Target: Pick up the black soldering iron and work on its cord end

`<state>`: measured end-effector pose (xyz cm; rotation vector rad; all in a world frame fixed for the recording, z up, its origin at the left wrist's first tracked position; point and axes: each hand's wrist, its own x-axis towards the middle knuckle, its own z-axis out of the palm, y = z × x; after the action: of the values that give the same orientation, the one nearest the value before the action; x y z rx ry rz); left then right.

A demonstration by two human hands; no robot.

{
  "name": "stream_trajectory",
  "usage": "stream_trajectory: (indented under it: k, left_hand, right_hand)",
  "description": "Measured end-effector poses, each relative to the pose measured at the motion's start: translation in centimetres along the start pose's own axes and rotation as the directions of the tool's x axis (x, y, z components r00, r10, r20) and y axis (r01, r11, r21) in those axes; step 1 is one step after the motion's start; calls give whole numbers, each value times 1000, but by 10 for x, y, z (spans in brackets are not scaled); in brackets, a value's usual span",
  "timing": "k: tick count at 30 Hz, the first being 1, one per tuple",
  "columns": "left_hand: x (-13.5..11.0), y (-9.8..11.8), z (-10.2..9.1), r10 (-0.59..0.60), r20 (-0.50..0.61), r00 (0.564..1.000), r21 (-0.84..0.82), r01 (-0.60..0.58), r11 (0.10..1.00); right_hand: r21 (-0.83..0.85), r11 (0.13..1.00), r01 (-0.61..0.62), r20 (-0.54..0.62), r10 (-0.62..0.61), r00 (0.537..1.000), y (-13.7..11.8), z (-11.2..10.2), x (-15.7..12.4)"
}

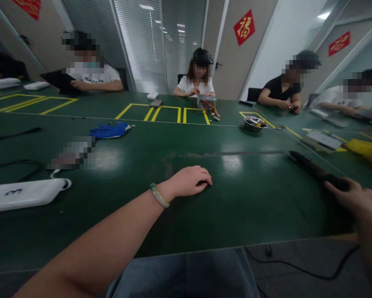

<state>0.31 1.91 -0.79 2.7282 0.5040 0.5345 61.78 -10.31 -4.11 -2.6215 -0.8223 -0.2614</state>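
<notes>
My left hand [187, 181] rests palm down on the dark green table [242, 198], fingers curled loosely against the surface with nothing visible under them. A pale green bangle [159, 195] sits on that wrist. My right hand [355, 198] is at the right edge of the table, fingers wrapped round the near end of a long black tool [313, 169] that lies on the table and points away to the upper left. A black cable [300, 270] runs below the table edge toward that hand.
A white numbered box [21, 194] lies near left, a blue glove [109, 130] further back. A metal bowl [254, 123] with small parts, a grey unit with coloured wires [208, 104] and a yellow object [364, 149] sit beyond. Several people sit around the far side.
</notes>
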Motion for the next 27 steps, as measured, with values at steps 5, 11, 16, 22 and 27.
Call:
stream_trajectory:
  k: [5, 11, 16, 22, 27]
  left_hand:
    - [6, 0, 4, 23, -17, 1000, 3, -23, 1000]
    - [7, 3, 3, 34, -23, 999, -3, -34, 999]
    - [5, 6, -3, -25, -98, 995, 14, 27, 1000]
    - [0, -2, -10, -199, -382, 903, 93, 251, 963]
    - [-3, -13, -7, -288, -376, 881, 102, 349, 932]
  right_hand:
    - [-14, 998, -57, 83, 58, 995, -71, -7, -25]
    - [13, 969, 248, 214, -245, 946, -182, -10, -77]
    - [125, 815, 566, 280, -576, 768, -288, 5, -145]
    - [358, 450, 818, 216, -893, 396, -370, 22, -246]
    - [437, 238, 867, 117, -971, 208, -381, 19, -295]
